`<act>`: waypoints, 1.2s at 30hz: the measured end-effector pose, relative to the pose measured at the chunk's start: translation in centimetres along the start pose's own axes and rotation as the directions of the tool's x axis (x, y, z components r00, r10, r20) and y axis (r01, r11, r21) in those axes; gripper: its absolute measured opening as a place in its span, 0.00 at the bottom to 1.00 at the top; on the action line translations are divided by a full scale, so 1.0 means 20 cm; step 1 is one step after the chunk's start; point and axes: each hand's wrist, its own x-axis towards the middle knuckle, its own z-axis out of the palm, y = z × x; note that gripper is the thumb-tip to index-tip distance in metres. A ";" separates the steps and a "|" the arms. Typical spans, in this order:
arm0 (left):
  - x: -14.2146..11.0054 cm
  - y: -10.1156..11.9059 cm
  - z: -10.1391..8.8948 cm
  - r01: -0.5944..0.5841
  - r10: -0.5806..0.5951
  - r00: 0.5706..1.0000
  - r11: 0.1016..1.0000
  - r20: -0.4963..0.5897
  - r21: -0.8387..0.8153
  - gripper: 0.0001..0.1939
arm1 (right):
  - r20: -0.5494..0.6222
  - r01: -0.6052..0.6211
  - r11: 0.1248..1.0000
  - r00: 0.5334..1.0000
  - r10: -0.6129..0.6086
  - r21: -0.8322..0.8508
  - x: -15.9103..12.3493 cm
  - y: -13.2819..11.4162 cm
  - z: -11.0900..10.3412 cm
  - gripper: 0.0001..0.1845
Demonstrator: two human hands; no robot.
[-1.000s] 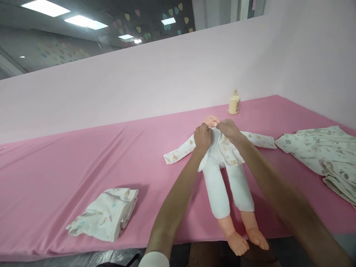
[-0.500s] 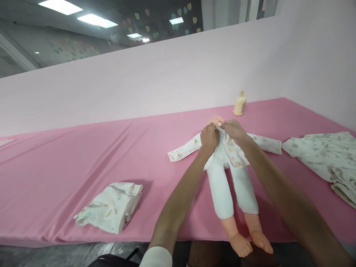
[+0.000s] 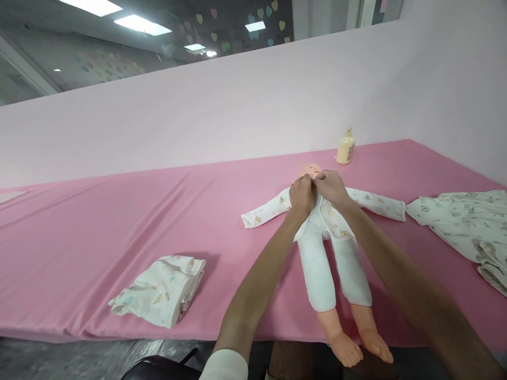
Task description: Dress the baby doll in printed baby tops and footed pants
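Observation:
A baby doll [image 3: 322, 264] with a white cloth body lies on its back, feet over the table's near edge. It wears a white baby jacket [image 3: 336, 220] with small printed figures, its front parted over the belly and both sleeves spread out. My left hand [image 3: 302, 194] is closed on the jacket's left front edge near the neck. My right hand [image 3: 331, 186] pinches the other front edge there. Both hands' fingertips meet just under the doll's chin, and they hide the collar and whatever fastening is there. Only part of the doll's head [image 3: 308, 170] shows beyond my hands.
A folded printed cloth [image 3: 160, 290] lies on the pink-covered table [image 3: 190, 211] at the left front. More printed baby clothing [image 3: 463, 219] is spread at the right, touching the jacket's sleeve. A cream pump bottle [image 3: 346, 147] stands near the white wall [image 3: 237, 105].
My two hands have drawn together at the doll's neck, bringing the jacket's front edges closer. The whole view has shifted slightly; the other things lie as before.

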 end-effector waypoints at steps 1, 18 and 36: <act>0.00 0.00 0.00 -0.005 0.005 1.000 1.000 -0.001 -0.002 0.10 | -0.032 0.008 0.999 0.999 -0.010 -0.042 -0.01 -0.01 0.01 0.07; 0.07 -0.10 -0.03 0.184 -0.059 0.979 0.668 0.196 -0.721 0.13 | 0.051 0.181 0.924 0.983 -0.174 -0.336 -0.05 -0.07 0.00 0.19; 0.06 -0.09 -0.04 0.306 -0.129 0.951 0.499 0.280 -0.811 0.16 | 0.149 0.165 0.898 0.982 -0.113 -0.408 -0.03 -0.05 -0.04 0.13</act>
